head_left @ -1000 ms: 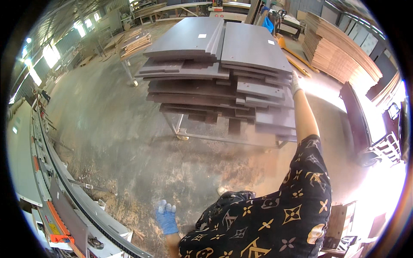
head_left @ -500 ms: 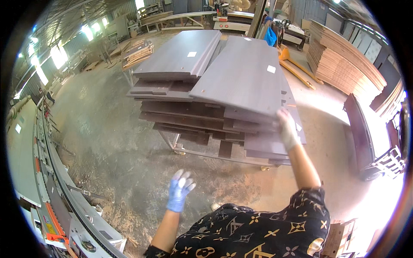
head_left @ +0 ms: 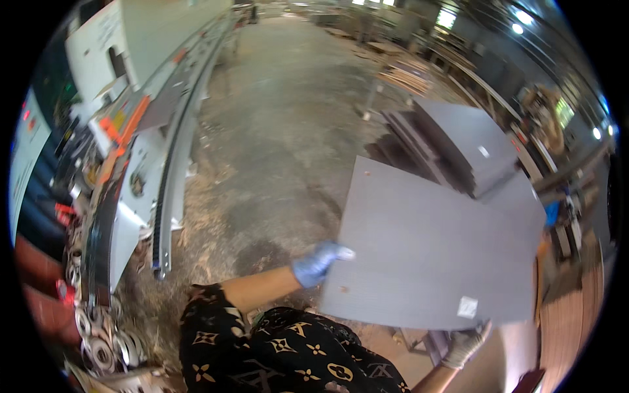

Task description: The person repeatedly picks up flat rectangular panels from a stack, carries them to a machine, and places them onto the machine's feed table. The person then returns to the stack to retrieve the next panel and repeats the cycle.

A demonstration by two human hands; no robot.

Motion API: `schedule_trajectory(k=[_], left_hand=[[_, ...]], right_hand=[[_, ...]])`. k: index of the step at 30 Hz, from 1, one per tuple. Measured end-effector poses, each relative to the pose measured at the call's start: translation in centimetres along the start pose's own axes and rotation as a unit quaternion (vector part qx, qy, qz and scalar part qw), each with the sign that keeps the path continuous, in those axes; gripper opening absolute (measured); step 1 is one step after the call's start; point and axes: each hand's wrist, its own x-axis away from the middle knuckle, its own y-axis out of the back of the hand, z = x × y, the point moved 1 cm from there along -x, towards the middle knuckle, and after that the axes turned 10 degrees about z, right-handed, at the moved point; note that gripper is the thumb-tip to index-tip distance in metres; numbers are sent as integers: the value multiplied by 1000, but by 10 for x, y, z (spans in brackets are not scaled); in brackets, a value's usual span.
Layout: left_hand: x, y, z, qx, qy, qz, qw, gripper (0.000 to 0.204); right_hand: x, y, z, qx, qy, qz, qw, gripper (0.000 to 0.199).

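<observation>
A large grey board point(head_left: 419, 242) with a white label is held up between my two gloved hands. My left hand point(head_left: 321, 263), in a blue and white glove, grips its left edge with the thumb on top; the fingers underneath are hidden. My right hand point(head_left: 466, 342), in a whitish glove, holds the edge near the label, its fingers partly under the board. Behind the held board, a stack of similar grey panels point(head_left: 465, 134) rests at the right, partly covered by it.
On the left runs a long machine with a metal rail point(head_left: 187, 124) and an orange part point(head_left: 128, 121). Rolls of edging tape point(head_left: 98, 347) lie at the lower left. Concrete floor point(head_left: 275, 131) stretches ahead. Brown sheets point(head_left: 567, 327) are stacked at the right, and wood strips point(head_left: 406, 75) lie farther back.
My view has turned left toward the machine. The top board has left the stack and is now in both hands. My left hand, formerly free, has closed on its edge.
</observation>
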Motion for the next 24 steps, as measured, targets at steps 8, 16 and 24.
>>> schedule_trajectory(k=[8,16,24], left_hand=[[293,114,-38,99,-148,-305,936,65],[576,107,57,93,-407,-359,835,61],[685,67,214,-22,-553,-510,658,61]], right_hand=[[79,-23,-153,117,-128,248,953,64],[117,-141,-339,258,9,633,730,34],[202,-296,-527,105,-604,556,561,38]])
